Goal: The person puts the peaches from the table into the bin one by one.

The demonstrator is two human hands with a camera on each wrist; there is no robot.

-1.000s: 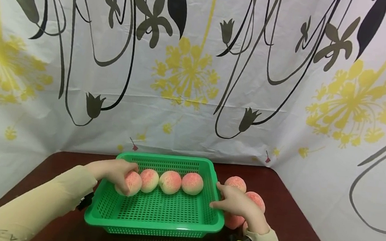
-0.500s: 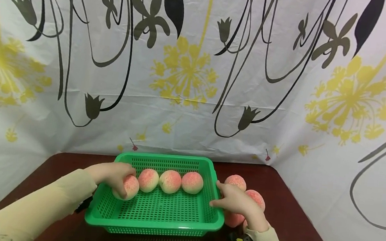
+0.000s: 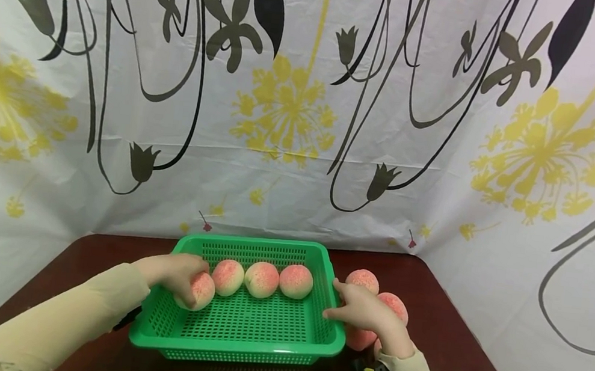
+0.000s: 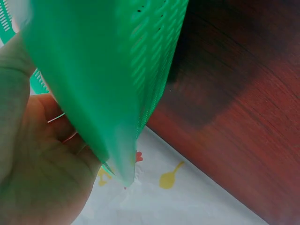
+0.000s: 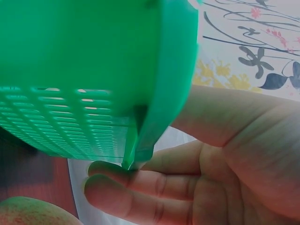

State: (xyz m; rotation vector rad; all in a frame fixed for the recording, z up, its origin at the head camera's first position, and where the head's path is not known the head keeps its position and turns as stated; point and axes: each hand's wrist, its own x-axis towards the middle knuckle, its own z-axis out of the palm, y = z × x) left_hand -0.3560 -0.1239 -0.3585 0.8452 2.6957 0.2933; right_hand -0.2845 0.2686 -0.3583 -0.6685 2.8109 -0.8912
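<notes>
A green plastic basket [image 3: 237,346] with slotted walls sits on the table in the head view. My left hand [image 3: 179,274] reaches over its left side and grips a pink-and-cream peach [image 3: 202,291] from above, low inside the basket. To the right of that peach, three more form a row along the back: one peach [image 3: 228,277] close by, a middle peach [image 3: 262,280] and a right-hand peach [image 3: 296,281]. At the basket's right rim, my right hand [image 3: 363,308] holds the edge. The right wrist view shows the thumb above the rim and fingers [image 5: 140,187] beneath it.
Outside the basket on the right lie several peaches, among them a back peach [image 3: 363,280] and another peach [image 3: 394,306], partly covered by the right hand. The dark red-brown table [image 3: 448,358] meets a patterned white cloth [image 3: 273,207] behind and beside it.
My left hand has shifted the gripped peach slightly left and toward the front of the basket. The right hand and the basket stay nearly in place.
</notes>
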